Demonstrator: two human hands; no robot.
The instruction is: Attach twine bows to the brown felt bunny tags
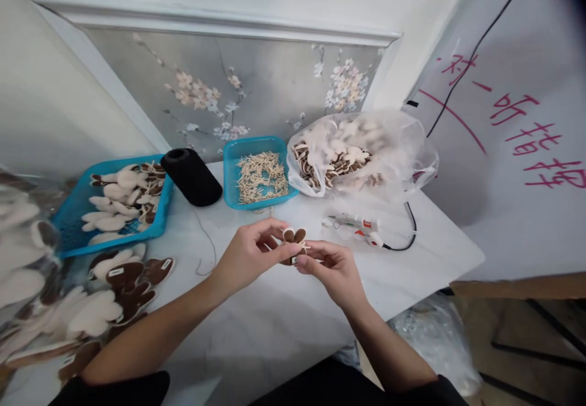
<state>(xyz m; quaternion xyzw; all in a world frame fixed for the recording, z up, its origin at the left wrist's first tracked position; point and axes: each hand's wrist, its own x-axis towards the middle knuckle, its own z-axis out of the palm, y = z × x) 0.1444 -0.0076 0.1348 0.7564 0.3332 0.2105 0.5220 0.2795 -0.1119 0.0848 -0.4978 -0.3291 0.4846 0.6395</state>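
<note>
- left hand (249,261) is pinching a brown two-lobed cutout (293,245), grip narrow;
- right hand (334,273) is pinching its lower end;
- cutout is hanging between both hands above the white desk (274,326), long axis upright, lobes pointing away from the person

One left hand (249,261), one right hand (333,273), two blue baskets (161,210), one black thread cone (192,177).
</note>
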